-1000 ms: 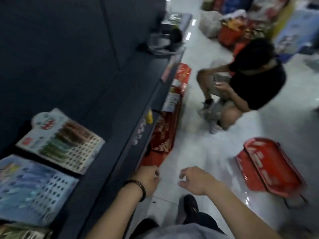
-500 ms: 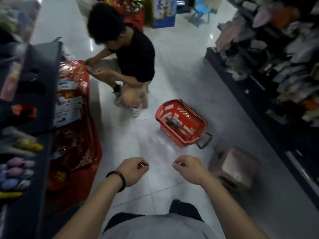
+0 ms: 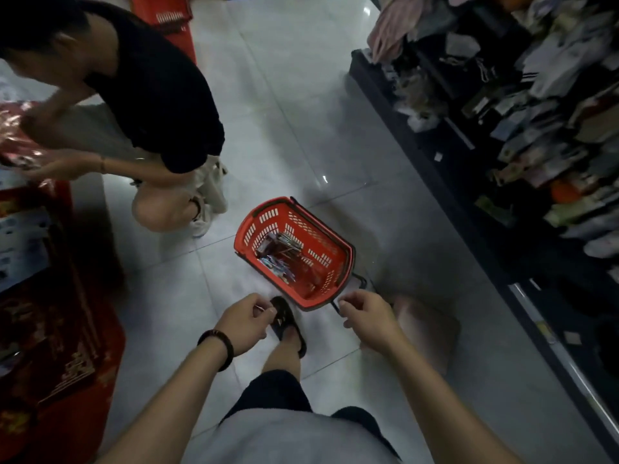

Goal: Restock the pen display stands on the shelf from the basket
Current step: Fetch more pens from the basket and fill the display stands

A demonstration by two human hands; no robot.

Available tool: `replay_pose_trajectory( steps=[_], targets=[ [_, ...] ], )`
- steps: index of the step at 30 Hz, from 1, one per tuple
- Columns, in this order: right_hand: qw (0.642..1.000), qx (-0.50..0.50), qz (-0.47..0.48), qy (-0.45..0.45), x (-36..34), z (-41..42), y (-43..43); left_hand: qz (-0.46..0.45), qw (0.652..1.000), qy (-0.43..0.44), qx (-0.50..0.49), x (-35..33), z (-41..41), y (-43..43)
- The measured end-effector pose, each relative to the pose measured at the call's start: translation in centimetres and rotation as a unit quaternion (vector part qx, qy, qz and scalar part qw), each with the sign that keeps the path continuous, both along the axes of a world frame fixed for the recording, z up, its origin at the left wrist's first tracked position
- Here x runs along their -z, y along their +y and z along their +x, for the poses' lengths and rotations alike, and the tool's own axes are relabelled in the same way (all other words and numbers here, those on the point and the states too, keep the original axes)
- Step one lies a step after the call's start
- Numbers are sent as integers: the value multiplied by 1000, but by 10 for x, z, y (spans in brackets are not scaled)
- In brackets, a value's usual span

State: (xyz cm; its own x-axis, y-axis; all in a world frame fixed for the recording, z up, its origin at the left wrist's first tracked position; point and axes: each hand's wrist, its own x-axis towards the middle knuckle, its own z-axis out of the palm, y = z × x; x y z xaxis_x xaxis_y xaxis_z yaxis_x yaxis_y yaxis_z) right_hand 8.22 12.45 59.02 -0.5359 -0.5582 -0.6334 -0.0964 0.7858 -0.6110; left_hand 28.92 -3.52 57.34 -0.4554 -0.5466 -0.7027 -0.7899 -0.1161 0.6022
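On the pale tiled floor (image 3: 301,135), mid-aisle: one red plastic basket (image 3: 268,217), slotted walls, dark rim, upright, with a dark pull handle (image 3: 360,281) at its near right corner. Inside the basket, on its bottom: a loose heap of packeted pens (image 3: 279,251), several with blue and white wrappers; labels too blurred to read. Just below the basket's near rim: left hand (image 3: 243,324), fingers loosely curled, thumb lying against the forefinger, nothing visibly held; dark beaded bracelet (image 3: 217,344) on its wrist. Below the basket's near right corner: right hand (image 3: 366,321), fingers loosely curled, thumb near the forefinger, nothing visibly held; its fingertips appear just beside the handle, and contact cannot be told. Between the two hands, just short of the basket: one foot in a dark sandal (image 3: 288,324). Right of the basket's near corner: a pinkish box-like object (image 3: 425,333) on the floor, blurred. Left of and beyond the basket: a crouching person (image 3: 150,105) in a black top, hands at red goods. Far left of the basket: red packaged stock (image 3: 50,346). Far right of the basket: dark shelving (image 3: 435,162) crowded with mixed goods.
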Motion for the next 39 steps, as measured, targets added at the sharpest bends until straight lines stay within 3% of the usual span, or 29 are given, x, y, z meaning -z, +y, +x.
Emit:
replay_pose_trajectory(
  steps=[5,9,14,17,20,23,25,27,30,36,39],
  targets=[
    [999,-13,26,-44,34,-68,-96,93,993,-36,-63,66,-87,-90],
    [998,-19,38,-45,98,-134,-183,106,988,-28,-109,148,-167,-155],
    [992,-84,88,-29,236,-193,-269,155,971,-50,-175,277,-229,-204],
    [979,-164,123,-5,328,-222,-309,203,939,-53,-271,371,-251,-222],
    [953,-267,132,55,415,-228,-333,237,884,-44,-400,458,-268,-232],
    [952,-272,134,35,490,-223,-338,229,848,-39,-477,545,-292,-249],
    [956,-254,145,-11,536,-224,-336,212,853,-71,-472,618,-306,-257],
    [961,-225,153,-55,572,-223,-334,170,864,-162,-445,680,-319,-262],
    [964,-202,160,-60,611,-213,-320,79,872,-258,-408,697,-339,-265],
    [968,-167,182,-34,645,-206,-303,34,918,-329,-218,727,-363,-261],
    [970,-144,196,-19,655,-205,-309,48,914,-355,-191,757,-358,-252]
  ],
)
